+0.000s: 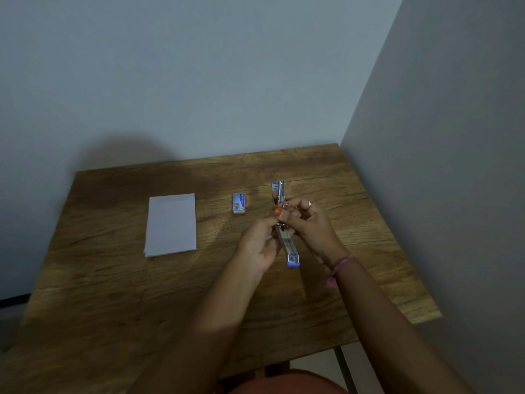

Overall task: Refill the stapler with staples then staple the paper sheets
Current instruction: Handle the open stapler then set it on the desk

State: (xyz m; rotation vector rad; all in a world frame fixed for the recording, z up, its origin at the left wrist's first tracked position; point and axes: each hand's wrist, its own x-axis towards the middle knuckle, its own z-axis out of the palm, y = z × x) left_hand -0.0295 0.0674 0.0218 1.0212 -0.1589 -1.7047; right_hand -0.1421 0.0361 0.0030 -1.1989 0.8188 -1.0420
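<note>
Up above the right half of the wooden table, both hands hold the stapler, which is swung fully open so its metal and blue parts run in 1 long line from far to near. The left hand grips it from the left around the hinge, fingers curled onto the metal, thumb up near the upper arm. The right hand clasps it from the right at the same spot, its fingertips pinched at the channel; whether they hold staples is too small to tell. A ring shows on 1 finger, and a pink band circles that wrist. Just left of the stapler, apart from it, the small box of staples lies flat on the wood. Further left, well apart, the white paper sheets rest in a neat stack. Grey walls close the table in behind and on the right.
</note>
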